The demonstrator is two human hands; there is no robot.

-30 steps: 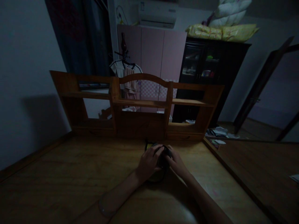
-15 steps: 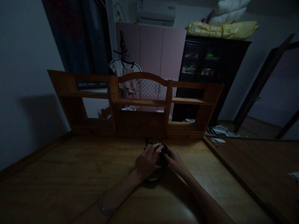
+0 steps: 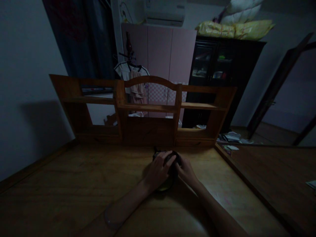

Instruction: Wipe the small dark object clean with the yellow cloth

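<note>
Both hands on one dark object

Your left hand (image 3: 158,169) and right hand (image 3: 187,170) have their fingers curled around one dark, yellow-edged object (image 3: 171,179) on the worktop (image 3: 106,171). Behind stands a wooden hutch (image 3: 148,108) with two closed drawers (image 3: 195,143). Farther back, one black cabinet (image 3: 243,65) holds a green item (image 3: 222,57) behind glass.

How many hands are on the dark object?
2: the left hand lies over the left of the dark object; the right hand is against its right side.
</note>
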